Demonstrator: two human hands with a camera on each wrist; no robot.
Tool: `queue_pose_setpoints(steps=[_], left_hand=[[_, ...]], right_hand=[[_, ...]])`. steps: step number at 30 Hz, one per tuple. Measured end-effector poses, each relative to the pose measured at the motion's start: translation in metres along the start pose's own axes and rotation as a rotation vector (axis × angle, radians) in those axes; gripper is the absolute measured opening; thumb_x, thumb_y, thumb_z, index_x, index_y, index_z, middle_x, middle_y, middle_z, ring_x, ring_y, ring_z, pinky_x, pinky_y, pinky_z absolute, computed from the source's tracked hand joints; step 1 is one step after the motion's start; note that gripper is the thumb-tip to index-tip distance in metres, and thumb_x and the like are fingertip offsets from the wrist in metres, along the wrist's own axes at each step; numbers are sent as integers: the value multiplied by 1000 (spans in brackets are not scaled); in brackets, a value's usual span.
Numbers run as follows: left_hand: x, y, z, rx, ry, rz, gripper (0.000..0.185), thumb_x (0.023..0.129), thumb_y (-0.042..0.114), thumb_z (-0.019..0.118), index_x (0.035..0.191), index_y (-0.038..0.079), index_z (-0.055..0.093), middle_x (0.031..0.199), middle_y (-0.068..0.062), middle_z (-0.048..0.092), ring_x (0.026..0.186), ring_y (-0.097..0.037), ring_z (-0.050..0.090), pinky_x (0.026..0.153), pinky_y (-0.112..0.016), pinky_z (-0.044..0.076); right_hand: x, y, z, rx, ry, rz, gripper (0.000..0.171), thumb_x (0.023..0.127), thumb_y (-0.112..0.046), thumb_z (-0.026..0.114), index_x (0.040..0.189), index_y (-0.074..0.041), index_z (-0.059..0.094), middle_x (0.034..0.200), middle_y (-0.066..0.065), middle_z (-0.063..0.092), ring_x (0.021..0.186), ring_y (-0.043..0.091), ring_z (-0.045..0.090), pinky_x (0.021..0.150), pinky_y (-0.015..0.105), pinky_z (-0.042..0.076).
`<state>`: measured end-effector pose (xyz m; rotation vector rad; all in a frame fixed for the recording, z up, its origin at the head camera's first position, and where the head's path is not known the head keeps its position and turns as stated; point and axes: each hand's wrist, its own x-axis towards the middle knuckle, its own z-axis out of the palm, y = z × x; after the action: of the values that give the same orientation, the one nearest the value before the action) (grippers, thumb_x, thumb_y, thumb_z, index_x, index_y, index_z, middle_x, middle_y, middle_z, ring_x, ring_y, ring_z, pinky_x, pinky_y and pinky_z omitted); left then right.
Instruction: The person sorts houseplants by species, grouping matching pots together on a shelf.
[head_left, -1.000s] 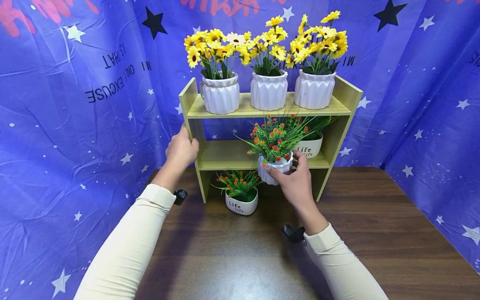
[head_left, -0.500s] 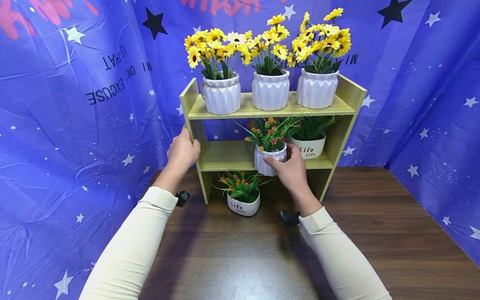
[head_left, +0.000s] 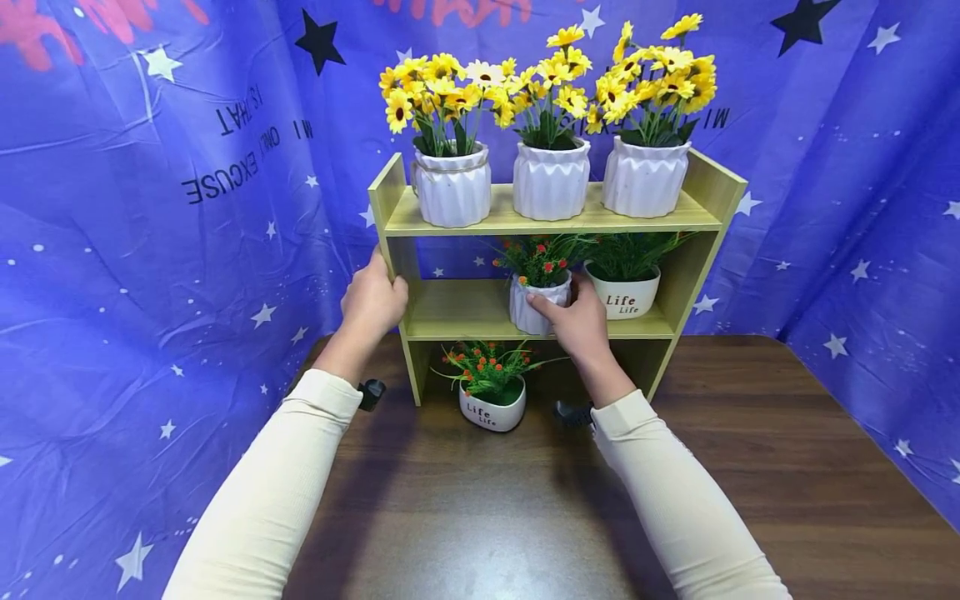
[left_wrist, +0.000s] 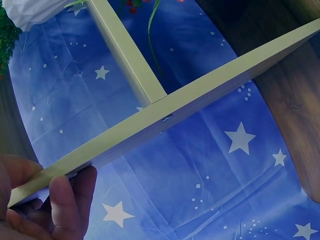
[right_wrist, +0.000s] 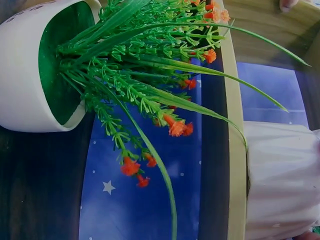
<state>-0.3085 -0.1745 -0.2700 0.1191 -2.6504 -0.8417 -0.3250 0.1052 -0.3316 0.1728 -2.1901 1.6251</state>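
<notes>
My right hand (head_left: 581,321) grips a white fluted flowerpot (head_left: 538,307) with small red and orange flowers, thumb on its front. The pot is at the middle shelf of a light wooden rack (head_left: 450,312), left of a white oval planter (head_left: 633,296) lettered "Life". In the right wrist view the fluted pot (right_wrist: 282,180) stands at the shelf edge, with fingertips at the frame's border. My left hand (head_left: 375,298) holds the rack's left side panel. The left wrist view shows its thumb and fingers (left_wrist: 65,200) around that panel's edge.
Three white pots of yellow flowers (head_left: 551,179) line the top shelf. A "Life" planter with orange flowers (head_left: 491,408) stands on the dark wooden table (head_left: 465,500) under the middle shelf. A blue starry cloth (head_left: 150,292) hangs behind and at the sides.
My right hand has carried the fluted flowerpot inward, from in front of the rack to the middle shelf beside the planter. The left hand keeps its hold on the side panel.
</notes>
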Motion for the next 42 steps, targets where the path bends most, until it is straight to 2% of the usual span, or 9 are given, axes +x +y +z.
queue_pose_setpoints(steps=[6, 12, 17, 20, 22, 26, 30, 35, 42], left_hand=[[0, 2, 1, 2, -4, -1, 50, 98, 21, 47, 146, 14, 38, 126, -22, 62, 113, -46, 59, 85, -62, 46], [0, 3, 1, -2, -3, 2, 52, 98, 21, 48, 148, 15, 37, 126, -23, 62, 113, -46, 59, 86, -63, 45], [-1, 3, 2, -3, -3, -1, 51, 98, 21, 48, 147, 14, 37, 126, -23, 62, 113, -46, 59, 85, -63, 46], [-1, 2, 3, -2, -2, -3, 51, 97, 20, 48, 147, 14, 38, 125, -23, 62, 113, -46, 59, 85, -63, 46], [-2, 2, 4, -2, 0, -6, 50, 97, 21, 48, 146, 15, 39, 125, -23, 62, 112, -46, 59, 84, -63, 46], [-2, 2, 2, 1, 0, -8, 51, 97, 21, 47, 146, 15, 38, 125, -24, 62, 113, -46, 59, 84, -63, 46], [-2, 1, 1, 1, -1, -7, 52, 97, 21, 47, 148, 15, 37, 127, -24, 61, 113, -47, 59, 85, -63, 45], [-2, 0, 1, 6, 9, 1, 48, 97, 21, 47, 144, 15, 39, 127, -25, 61, 114, -48, 58, 85, -64, 45], [-1, 1, 0, 7, 7, 3, 49, 97, 21, 47, 145, 15, 39, 126, -25, 61, 113, -48, 58, 85, -64, 45]], right_hand=[[6, 4, 6, 36, 16, -13, 67, 82, -18, 79, 139, -1, 48, 126, 17, 60, 111, 29, 58, 94, 42, 47], [9, 5, 9, 37, 30, 6, 68, 84, -19, 78, 141, -1, 45, 128, 18, 59, 113, 30, 58, 96, 42, 46], [4, 4, 5, -12, 22, 6, 74, 86, -23, 77, 146, -2, 40, 137, 18, 54, 124, 29, 53, 103, 41, 41], [-8, 1, -1, -57, 43, -9, 76, 86, -26, 76, 146, 0, 38, 141, 19, 50, 130, 30, 47, 107, 42, 37], [-18, -1, -6, -72, 65, -17, 73, 87, -26, 76, 144, 2, 41, 139, 20, 49, 129, 32, 46, 107, 44, 36], [-41, 0, -14, -62, 92, -36, 65, 87, -23, 76, 138, 3, 46, 132, 22, 52, 121, 33, 49, 98, 49, 41], [-66, 5, -18, -46, 74, -47, 60, 86, -20, 76, 135, 2, 49, 128, 20, 54, 116, 30, 51, 90, 48, 46], [-92, 19, -12, -39, 48, -34, 59, 85, -20, 77, 133, 1, 50, 126, 17, 55, 114, 28, 53, 87, 47, 46], [-118, 45, 9, -4, 58, 22, 51, 83, -16, 80, 124, -1, 55, 121, 16, 58, 112, 31, 57, 88, 49, 47]])
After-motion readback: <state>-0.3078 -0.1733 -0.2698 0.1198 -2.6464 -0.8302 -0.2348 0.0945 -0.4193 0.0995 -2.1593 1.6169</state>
